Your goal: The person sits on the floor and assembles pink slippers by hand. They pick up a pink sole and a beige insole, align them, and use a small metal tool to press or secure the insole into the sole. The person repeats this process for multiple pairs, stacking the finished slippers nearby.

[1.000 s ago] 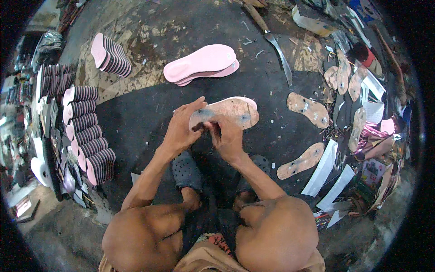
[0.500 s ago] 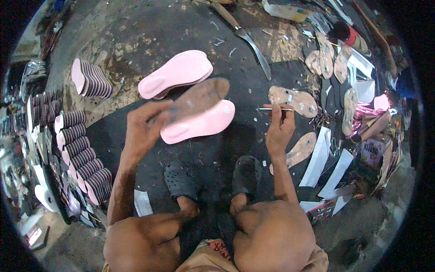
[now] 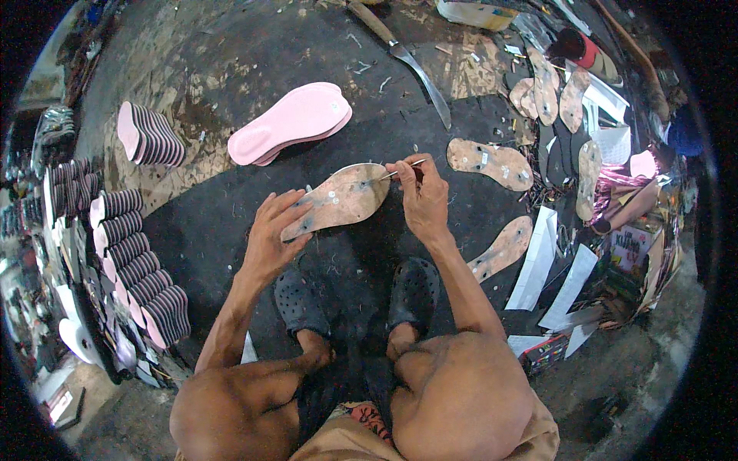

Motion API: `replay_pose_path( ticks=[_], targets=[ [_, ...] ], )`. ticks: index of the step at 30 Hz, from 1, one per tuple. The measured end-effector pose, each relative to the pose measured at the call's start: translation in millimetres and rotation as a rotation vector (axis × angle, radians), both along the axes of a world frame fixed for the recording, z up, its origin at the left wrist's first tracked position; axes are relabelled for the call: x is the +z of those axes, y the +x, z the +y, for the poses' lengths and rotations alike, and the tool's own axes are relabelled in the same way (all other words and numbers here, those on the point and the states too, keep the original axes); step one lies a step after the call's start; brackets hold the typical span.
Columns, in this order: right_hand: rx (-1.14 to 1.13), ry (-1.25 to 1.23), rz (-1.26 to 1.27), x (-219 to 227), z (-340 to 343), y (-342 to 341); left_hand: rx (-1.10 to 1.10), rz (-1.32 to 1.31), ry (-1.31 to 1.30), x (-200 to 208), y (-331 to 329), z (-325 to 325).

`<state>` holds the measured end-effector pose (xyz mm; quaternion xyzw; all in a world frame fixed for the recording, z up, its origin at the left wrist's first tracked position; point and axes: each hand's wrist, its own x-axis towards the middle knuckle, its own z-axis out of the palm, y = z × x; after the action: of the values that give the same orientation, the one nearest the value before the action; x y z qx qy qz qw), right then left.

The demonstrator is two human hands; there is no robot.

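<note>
My left hand (image 3: 275, 234) holds a brown sole-shaped board template (image 3: 342, 199) by its heel end, above the dark mat (image 3: 207, 238). My right hand (image 3: 421, 196) grips a thin metal tool (image 3: 401, 170) whose tip touches the toe end of the template. A small stack of pink foam insoles (image 3: 292, 121) lies on the mat just beyond the template. Both of my feet in dark clogs (image 3: 415, 292) rest on the mat under my hands.
Rows of stacked pink-and-black soles (image 3: 131, 261) stand at the left. More brown templates (image 3: 490, 163) lie to the right, another (image 3: 503, 247) near my right forearm. A long knife (image 3: 411, 65) lies at the top. White paper strips (image 3: 538, 261) and clutter fill the right side.
The pink insole that lay under the template half a second ago now rests on the pink stack. My right hand came back from the right-hand template to the held template's toe.
</note>
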<state>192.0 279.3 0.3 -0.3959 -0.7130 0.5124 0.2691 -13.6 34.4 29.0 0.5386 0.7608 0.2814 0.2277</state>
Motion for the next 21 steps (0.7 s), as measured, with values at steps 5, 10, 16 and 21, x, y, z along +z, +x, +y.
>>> replay_pose_path(
  ticks=[5, 10, 16, 21],
  targets=[
    [0.018, -0.010, -0.100, 13, -1, -4, 0.044, -0.075, -0.004, 0, -4, 1],
    [0.136, 0.219, -0.095, 10, -21, -16, 0.026, -0.073, -0.001, 0, -8, 3],
    [0.114, 0.209, 0.139, 36, -50, -43, 0.147, -0.299, 0.010, -6, -9, 0],
    [0.446, 0.267, 0.121, -3, -84, -88, 0.156, -0.269, -0.032, 2, -8, 7]
  ],
)
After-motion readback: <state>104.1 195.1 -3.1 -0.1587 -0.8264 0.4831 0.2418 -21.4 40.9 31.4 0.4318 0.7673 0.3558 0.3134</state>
